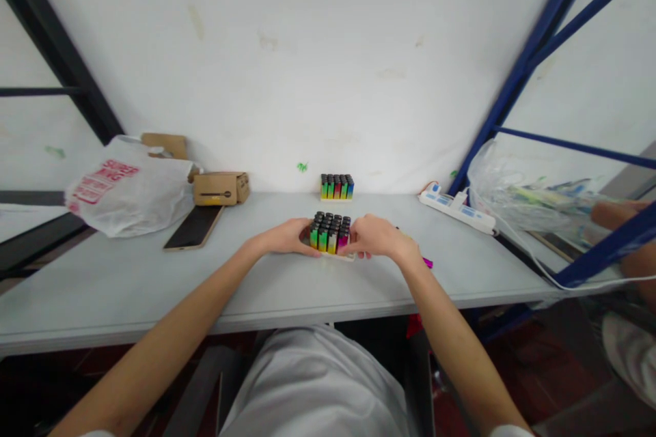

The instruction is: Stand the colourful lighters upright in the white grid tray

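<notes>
Several colourful lighters with black tops (322, 239) stand upright in rows in a pale tray (344, 257) on the grey table. My left hand (293, 236) is wrapped round the left side of this tray. At the right side, my right hand (376, 237) has its thumb and bent fingers against the lighters at the front right corner. A second block of lighters (337, 187) stands in its own tray near the wall. A magenta item (427, 263) shows partly from behind my right wrist.
On the left lie a white plastic bag (133, 184), a cardboard box (220, 188) and a dark phone (195, 227). A power strip (456, 210) and clear plastic bags (517, 188) are at the right. Another person's arm (633, 239) shows beyond the blue frame (609, 246).
</notes>
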`<action>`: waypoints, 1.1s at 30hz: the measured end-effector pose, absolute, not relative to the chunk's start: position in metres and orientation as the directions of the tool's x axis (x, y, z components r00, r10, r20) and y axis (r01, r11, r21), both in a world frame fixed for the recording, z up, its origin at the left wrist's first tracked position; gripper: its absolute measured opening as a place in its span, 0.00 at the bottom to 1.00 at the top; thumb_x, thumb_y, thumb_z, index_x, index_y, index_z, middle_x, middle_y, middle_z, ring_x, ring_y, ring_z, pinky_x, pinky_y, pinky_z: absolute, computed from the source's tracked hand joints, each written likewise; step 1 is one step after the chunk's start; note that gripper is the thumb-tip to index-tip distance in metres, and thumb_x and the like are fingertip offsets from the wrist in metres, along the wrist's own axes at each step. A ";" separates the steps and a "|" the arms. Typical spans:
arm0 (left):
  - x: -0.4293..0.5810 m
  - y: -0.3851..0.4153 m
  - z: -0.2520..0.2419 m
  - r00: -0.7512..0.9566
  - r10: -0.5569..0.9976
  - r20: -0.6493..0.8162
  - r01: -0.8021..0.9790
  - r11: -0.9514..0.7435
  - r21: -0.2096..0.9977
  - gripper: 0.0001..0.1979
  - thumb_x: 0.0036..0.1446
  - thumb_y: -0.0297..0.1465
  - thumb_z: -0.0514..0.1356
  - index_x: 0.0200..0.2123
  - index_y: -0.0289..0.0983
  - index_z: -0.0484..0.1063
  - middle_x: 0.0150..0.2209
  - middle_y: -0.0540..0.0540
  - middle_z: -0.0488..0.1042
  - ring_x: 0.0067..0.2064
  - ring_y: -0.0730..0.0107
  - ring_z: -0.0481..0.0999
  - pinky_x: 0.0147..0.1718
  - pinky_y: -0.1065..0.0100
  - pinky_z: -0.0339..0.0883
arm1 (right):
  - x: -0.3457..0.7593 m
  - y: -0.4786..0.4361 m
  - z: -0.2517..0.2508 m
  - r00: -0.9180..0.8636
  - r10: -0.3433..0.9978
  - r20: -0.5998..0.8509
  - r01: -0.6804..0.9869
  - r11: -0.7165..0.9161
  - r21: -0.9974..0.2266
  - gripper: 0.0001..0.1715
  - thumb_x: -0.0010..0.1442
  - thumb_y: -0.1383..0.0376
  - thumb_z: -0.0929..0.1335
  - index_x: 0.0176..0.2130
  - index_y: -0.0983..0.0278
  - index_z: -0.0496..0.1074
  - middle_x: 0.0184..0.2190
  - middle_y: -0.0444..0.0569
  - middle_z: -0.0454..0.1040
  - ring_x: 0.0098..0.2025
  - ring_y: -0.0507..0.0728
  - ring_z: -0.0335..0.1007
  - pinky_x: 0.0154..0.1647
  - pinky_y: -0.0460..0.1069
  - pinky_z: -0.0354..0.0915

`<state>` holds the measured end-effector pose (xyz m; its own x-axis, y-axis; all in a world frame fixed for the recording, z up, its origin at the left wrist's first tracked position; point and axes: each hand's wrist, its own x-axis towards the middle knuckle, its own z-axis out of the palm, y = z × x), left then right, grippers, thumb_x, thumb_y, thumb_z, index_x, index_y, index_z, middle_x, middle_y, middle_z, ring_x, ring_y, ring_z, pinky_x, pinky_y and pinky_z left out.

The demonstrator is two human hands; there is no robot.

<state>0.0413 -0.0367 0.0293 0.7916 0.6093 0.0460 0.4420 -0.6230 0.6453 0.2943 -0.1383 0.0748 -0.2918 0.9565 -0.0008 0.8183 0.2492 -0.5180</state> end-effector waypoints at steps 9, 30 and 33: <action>0.041 -0.029 0.023 0.779 0.626 0.039 0.498 -0.655 0.568 0.34 0.43 0.56 0.73 0.44 0.37 0.75 0.37 0.46 0.78 0.37 0.57 0.75 0.35 0.64 0.67 | 0.413 -0.126 0.076 -0.118 0.992 0.043 0.793 0.120 -0.598 0.24 0.74 0.51 0.63 0.44 0.65 0.79 0.35 0.54 0.85 0.37 0.58 0.82 0.39 0.49 0.70; 0.042 -0.032 0.026 0.776 0.630 0.039 0.500 -0.651 0.572 0.35 0.43 0.56 0.73 0.44 0.37 0.75 0.38 0.46 0.78 0.37 0.58 0.75 0.34 0.64 0.67 | 0.384 -0.119 0.066 -0.152 0.964 0.217 0.405 0.261 -0.876 0.27 0.65 0.39 0.68 0.41 0.59 0.66 0.24 0.36 0.60 0.22 0.48 0.53 0.23 0.45 0.55; 0.042 -0.033 0.027 0.771 0.635 0.038 0.504 -0.646 0.573 0.35 0.42 0.56 0.73 0.44 0.36 0.75 0.38 0.46 0.78 0.37 0.57 0.75 0.35 0.64 0.67 | 0.367 -0.115 0.068 -0.034 0.961 0.275 0.388 0.266 -0.882 0.30 0.65 0.36 0.66 0.36 0.59 0.65 0.22 0.36 0.56 0.20 0.48 0.47 0.20 0.45 0.47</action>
